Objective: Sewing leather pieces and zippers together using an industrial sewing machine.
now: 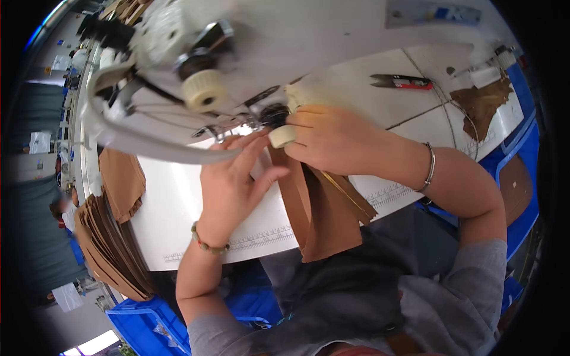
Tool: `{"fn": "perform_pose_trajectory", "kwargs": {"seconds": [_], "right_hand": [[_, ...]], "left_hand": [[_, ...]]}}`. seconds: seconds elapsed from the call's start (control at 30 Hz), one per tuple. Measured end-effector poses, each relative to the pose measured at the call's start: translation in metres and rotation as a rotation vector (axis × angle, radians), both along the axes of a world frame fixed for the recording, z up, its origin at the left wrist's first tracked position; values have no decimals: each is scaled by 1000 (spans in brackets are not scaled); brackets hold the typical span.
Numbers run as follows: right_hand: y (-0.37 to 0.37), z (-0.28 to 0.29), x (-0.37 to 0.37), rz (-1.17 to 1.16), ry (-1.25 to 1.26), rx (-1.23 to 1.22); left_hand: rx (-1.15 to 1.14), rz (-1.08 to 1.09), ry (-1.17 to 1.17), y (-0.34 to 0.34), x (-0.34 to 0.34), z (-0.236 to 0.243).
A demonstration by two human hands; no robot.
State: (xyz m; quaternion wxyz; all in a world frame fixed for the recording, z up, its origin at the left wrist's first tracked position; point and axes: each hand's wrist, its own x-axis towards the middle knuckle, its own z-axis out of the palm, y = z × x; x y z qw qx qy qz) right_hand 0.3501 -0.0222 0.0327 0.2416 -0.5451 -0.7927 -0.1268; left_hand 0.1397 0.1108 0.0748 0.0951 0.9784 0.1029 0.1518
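Observation:
Under the sewing machine head (297,24), a brown fabric piece (326,219) runs from the needle area down over the table's front edge. A strip with a gold-coloured zipper or trim (347,194) lies along its right side. My left hand (231,184) rests left of the fabric, fingers stretched toward the presser foot and thumb spread toward the fabric. My right hand (338,139) is closed at the fabric's upper end, its fingers bent. A cream knob (282,136) partly hides its fingertips. The needle itself cannot be made out.
Red-and-black thread snips (404,82) and a brown scrap (484,107) lie right of the machine. Stacked brown pieces (110,249) stand at the left edge. A curved white bar (160,148) crosses above my left fingers. Blue bins (142,323) flank the white table (172,207).

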Motion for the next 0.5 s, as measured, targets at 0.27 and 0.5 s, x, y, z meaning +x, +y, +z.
{"fn": "perform_pose_trajectory", "kwargs": {"seconds": [0.27,0.5], "right_hand": [[0,-8,0,-13,-55,-122],[6,-11,3,-79,-53,35]], "left_hand": [[142,-47,77,-19,7,-7],[219,32,171,-15,8,-10]]}}
